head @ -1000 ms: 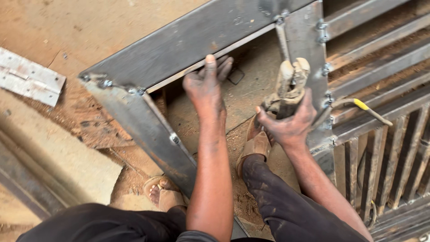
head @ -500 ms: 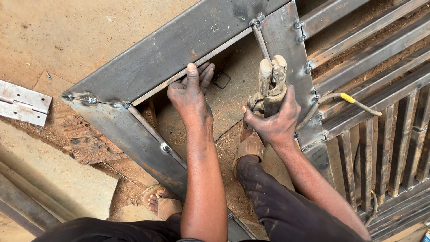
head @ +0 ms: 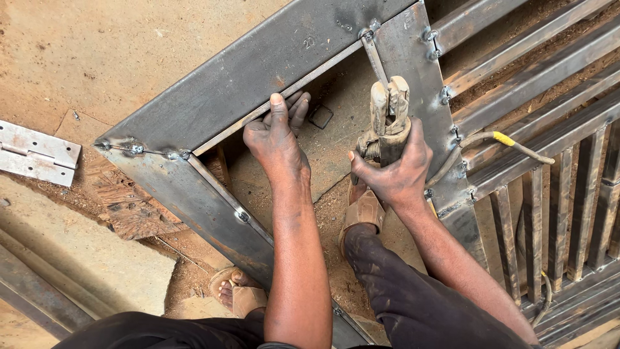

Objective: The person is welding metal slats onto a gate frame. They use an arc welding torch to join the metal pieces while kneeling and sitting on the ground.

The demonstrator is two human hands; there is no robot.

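both hands in on the steel frame corner

from my feed, right hand (head: 394, 171) at centre frame is closed tight around a welding electrode holder (head: 387, 119), rod (head: 374, 58) poking toward the top. left hand (head: 274, 139) just left of it is open, fingers spread flat on the grey steel frame (head: 258, 64) bar's inner edge. further out, metal hinge (head: 35, 155) far left, bar grille (head: 549, 129) on the right.

Sandy dirt floor (head: 129, 52) in daylight, a wooden plank (head: 84, 258) lying on it.
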